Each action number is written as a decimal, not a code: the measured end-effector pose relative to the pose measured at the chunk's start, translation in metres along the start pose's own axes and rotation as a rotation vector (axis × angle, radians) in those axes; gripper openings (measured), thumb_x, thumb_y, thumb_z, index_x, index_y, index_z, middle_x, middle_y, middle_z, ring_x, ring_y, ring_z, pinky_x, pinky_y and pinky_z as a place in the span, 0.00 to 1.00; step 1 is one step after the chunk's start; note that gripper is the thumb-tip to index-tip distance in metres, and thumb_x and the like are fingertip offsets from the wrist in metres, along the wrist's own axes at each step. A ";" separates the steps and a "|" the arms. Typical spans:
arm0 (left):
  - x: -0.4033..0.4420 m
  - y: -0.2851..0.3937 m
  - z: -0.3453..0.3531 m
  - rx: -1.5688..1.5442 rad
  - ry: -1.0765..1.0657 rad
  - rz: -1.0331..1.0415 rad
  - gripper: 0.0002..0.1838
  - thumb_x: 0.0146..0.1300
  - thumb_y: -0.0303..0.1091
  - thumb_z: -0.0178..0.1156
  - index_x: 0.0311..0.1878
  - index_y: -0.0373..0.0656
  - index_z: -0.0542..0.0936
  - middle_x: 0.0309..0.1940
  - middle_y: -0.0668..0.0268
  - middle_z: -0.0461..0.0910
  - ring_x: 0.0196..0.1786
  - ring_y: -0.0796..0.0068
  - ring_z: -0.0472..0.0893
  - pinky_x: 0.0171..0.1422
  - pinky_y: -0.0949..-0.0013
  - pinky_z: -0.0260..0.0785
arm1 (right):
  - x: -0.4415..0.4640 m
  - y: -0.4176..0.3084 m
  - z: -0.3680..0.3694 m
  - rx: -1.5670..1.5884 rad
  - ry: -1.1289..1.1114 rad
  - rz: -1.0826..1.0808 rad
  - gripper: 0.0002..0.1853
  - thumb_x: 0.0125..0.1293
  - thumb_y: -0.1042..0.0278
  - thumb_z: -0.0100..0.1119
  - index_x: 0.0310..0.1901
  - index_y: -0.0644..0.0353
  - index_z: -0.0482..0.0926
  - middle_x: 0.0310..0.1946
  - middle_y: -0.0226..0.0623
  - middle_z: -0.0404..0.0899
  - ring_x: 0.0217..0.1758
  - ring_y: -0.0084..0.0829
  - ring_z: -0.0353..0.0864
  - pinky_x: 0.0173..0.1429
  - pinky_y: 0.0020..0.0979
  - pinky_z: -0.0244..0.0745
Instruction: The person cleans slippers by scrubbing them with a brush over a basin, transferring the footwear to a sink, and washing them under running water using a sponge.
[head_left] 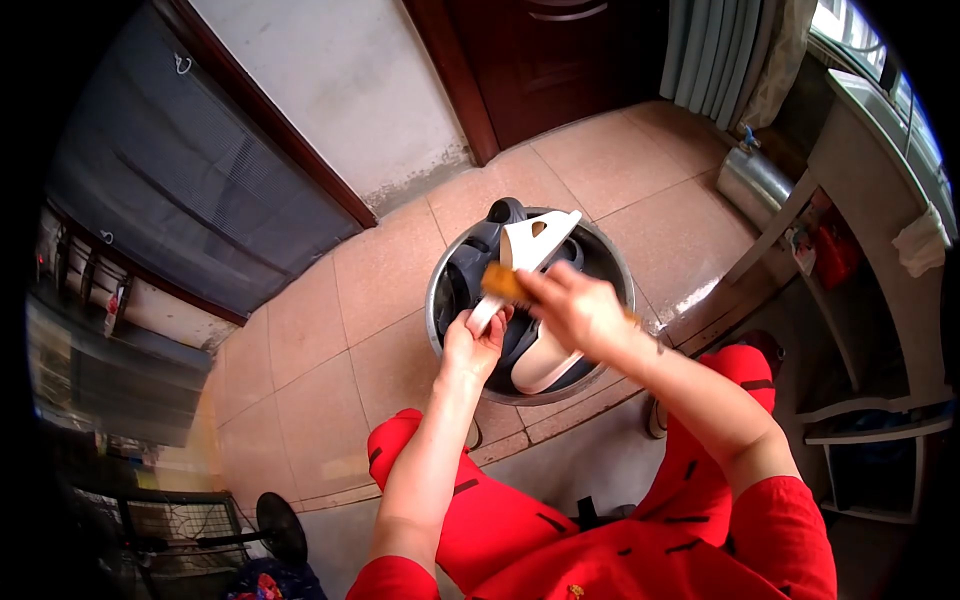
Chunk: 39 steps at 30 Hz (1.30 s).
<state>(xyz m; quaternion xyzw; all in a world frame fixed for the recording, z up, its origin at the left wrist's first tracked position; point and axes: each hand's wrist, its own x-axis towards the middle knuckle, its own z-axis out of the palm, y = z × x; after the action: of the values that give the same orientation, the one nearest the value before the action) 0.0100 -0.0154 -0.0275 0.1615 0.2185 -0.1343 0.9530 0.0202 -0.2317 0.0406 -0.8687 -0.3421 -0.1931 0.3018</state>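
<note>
My left hand is closed round one end of a white slipper and holds it tilted over a metal basin. In my right hand is a brush with a yellow-brown head, pressed against or just over the slipper; motion blurs it, so contact is hard to tell. Inside the basin lie several dark grey slippers. Another pale slipper rests at the basin's near side, below my right hand.
The basin stands on pinkish floor tiles in front of my knees. A metal cylinder lies by a grey stand at the right. A dark red door is at the back, with a screened door on the left.
</note>
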 end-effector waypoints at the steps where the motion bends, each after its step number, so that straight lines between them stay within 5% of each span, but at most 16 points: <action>1: 0.000 0.000 0.002 0.002 0.032 -0.019 0.20 0.71 0.30 0.38 0.60 0.24 0.63 0.46 0.38 0.72 0.34 0.66 0.80 0.36 0.77 0.82 | 0.006 0.014 -0.004 -0.017 -0.011 0.118 0.26 0.58 0.67 0.63 0.60 0.54 0.74 0.35 0.41 0.75 0.31 0.44 0.81 0.36 0.40 0.78; 9: -0.001 -0.002 0.004 0.066 -0.029 -0.087 0.23 0.71 0.30 0.40 0.65 0.25 0.60 0.48 0.37 0.71 0.32 0.68 0.79 0.31 0.80 0.80 | 0.008 0.074 0.001 -0.075 0.116 0.354 0.22 0.61 0.66 0.60 0.59 0.55 0.74 0.40 0.46 0.76 0.37 0.50 0.81 0.42 0.44 0.78; 12: -0.010 -0.008 0.013 0.249 0.043 0.035 0.21 0.71 0.36 0.49 0.62 0.31 0.69 0.48 0.42 0.76 0.34 0.68 0.82 0.36 0.74 0.80 | 0.009 0.069 0.004 -0.033 0.127 0.340 0.23 0.61 0.65 0.60 0.60 0.55 0.74 0.41 0.47 0.76 0.39 0.51 0.81 0.42 0.44 0.77; 16: -0.035 -0.017 0.037 0.709 0.011 0.189 0.29 0.65 0.43 0.61 0.64 0.39 0.69 0.59 0.58 0.71 0.49 0.66 0.79 0.50 0.65 0.76 | 0.012 0.068 0.008 -0.035 0.157 0.354 0.22 0.61 0.64 0.60 0.58 0.55 0.74 0.40 0.47 0.76 0.37 0.51 0.81 0.40 0.45 0.77; 18: -0.027 -0.022 0.025 1.422 -0.159 0.677 0.33 0.57 0.38 0.69 0.64 0.39 0.70 0.61 0.59 0.70 0.53 0.68 0.77 0.52 0.69 0.75 | 0.014 0.062 0.011 -0.025 0.181 0.315 0.22 0.61 0.64 0.60 0.58 0.55 0.74 0.40 0.46 0.76 0.35 0.51 0.81 0.38 0.45 0.77; 19: -0.022 -0.023 0.022 1.439 -0.115 0.711 0.34 0.51 0.33 0.73 0.62 0.37 0.73 0.57 0.60 0.75 0.52 0.72 0.77 0.53 0.72 0.72 | 0.015 0.056 0.012 -0.014 0.188 0.296 0.22 0.60 0.65 0.61 0.57 0.55 0.74 0.40 0.46 0.76 0.34 0.50 0.81 0.37 0.45 0.77; 22: -0.022 -0.019 0.023 1.589 -0.003 0.715 0.25 0.56 0.31 0.69 0.56 0.32 0.77 0.44 0.62 0.83 0.45 0.74 0.80 0.50 0.74 0.71 | 0.016 0.047 0.017 0.077 0.213 0.158 0.23 0.58 0.67 0.62 0.57 0.55 0.75 0.40 0.46 0.76 0.34 0.50 0.80 0.39 0.44 0.77; 24: -0.018 -0.013 0.018 1.424 -0.057 0.665 0.24 0.58 0.31 0.68 0.56 0.31 0.76 0.45 0.62 0.82 0.45 0.75 0.80 0.50 0.73 0.72 | 0.017 0.053 0.019 0.096 0.248 0.116 0.23 0.58 0.66 0.62 0.57 0.55 0.75 0.41 0.46 0.76 0.36 0.51 0.80 0.40 0.44 0.78; 34: -0.041 0.008 0.016 0.972 -0.096 0.277 0.24 0.68 0.35 0.57 0.63 0.34 0.67 0.54 0.54 0.78 0.54 0.62 0.81 0.53 0.57 0.80 | 0.018 0.097 0.021 -0.077 -0.049 0.755 0.17 0.65 0.61 0.54 0.54 0.55 0.73 0.46 0.51 0.76 0.46 0.56 0.79 0.49 0.49 0.75; 39: -0.052 0.017 0.017 0.774 -0.089 0.213 0.27 0.69 0.44 0.55 0.65 0.38 0.66 0.59 0.54 0.74 0.59 0.58 0.77 0.55 0.48 0.76 | -0.009 0.111 0.042 -0.390 -0.460 0.604 0.10 0.55 0.68 0.60 0.38 0.60 0.84 0.44 0.50 0.78 0.44 0.47 0.83 0.46 0.42 0.78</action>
<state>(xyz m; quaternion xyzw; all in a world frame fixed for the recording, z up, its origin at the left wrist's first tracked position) -0.0229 0.0040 0.0148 0.5241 0.0926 -0.1141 0.8389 0.0979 -0.2729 -0.0392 -0.9912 -0.0875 0.0415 0.0907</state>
